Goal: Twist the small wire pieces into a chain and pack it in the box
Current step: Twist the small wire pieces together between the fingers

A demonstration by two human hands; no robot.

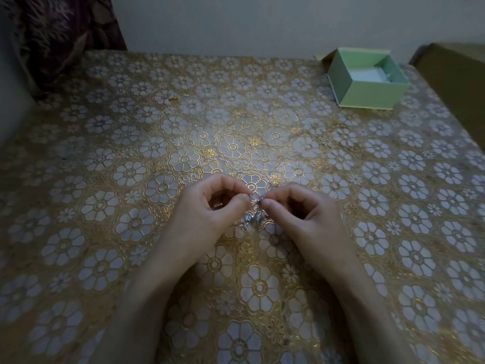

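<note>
A table (393, 179) covered with a cloth of gold and white flower pattern fills most of the view, and a plain pale wall (236, 19) stands behind it. At the far left corner hangs a dark patterned fabric (65, 35), and at the far right edge there is a brown cardboard box (456, 74), only partly seen. On the table near the far right corner sits the light green box (367, 93), open at the top, with something pale inside that I cannot identify. Both forearms of the person come from the bottom edge and meet over the middle of the table. The left hand (210, 211) has its thumb and forefinger curled together and pinches one end of the wire chain (256, 215). The right hand (304, 214) does the same from the other side, so the fingertips of both hands almost touch. The chain is a small silver tangle; its upper part is between the fingertips and the rest hangs just below, perhaps touching the cloth, but the picture is too dim to say.
</note>
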